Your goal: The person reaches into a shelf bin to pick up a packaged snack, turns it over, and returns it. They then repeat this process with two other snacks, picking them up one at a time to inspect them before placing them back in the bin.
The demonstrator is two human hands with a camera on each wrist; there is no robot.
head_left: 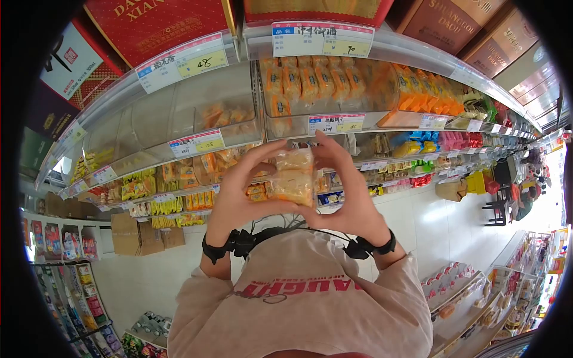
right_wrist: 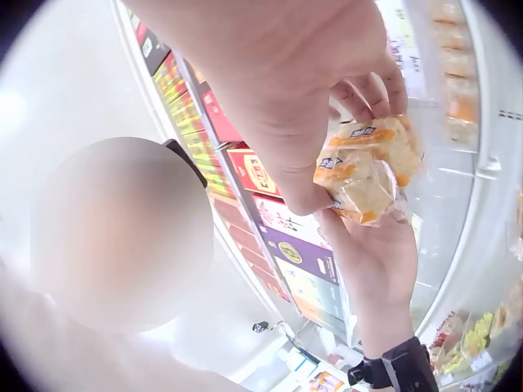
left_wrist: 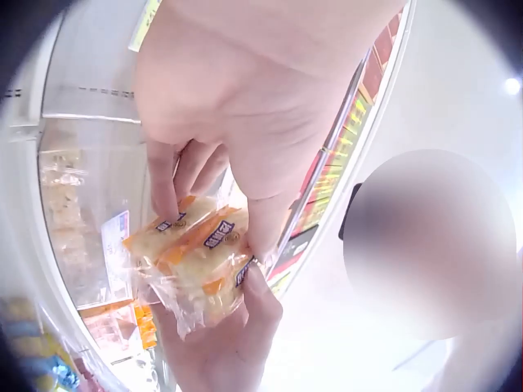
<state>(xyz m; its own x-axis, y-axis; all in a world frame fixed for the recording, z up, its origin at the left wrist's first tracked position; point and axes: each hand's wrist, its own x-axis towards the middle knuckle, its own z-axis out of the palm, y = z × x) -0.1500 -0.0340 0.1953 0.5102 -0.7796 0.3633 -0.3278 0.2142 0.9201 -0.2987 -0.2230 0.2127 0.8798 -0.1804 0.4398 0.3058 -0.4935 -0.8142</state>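
Observation:
Individually wrapped pale pastries (head_left: pixel 292 176), in clear film with orange bands and small dark-blue labels (left_wrist: pixel 219 235), are held together between both hands in front of the shelf. My left hand (head_left: pixel 242 188) grips them from the left side, thumb along the near end and fingers at the far end. From the right, my right hand (head_left: pixel 352 191) holds the same bundle in a matching curl. The two thumbs nearly meet at the near edge. In the right wrist view, the pastries (right_wrist: pixel 364 167) sit side by side between fingers and thumbs.
Behind the hands runs a tiered shelf with clear bins of wrapped pastries (head_left: pixel 310 83) and handwritten price tags (head_left: pixel 337 123). Boxed goods (head_left: pixel 155 30) stand on top. Cardboard boxes (head_left: pixel 137 235) lie on the floor at left; a lower display shelf (head_left: pixel 459 292) is at right.

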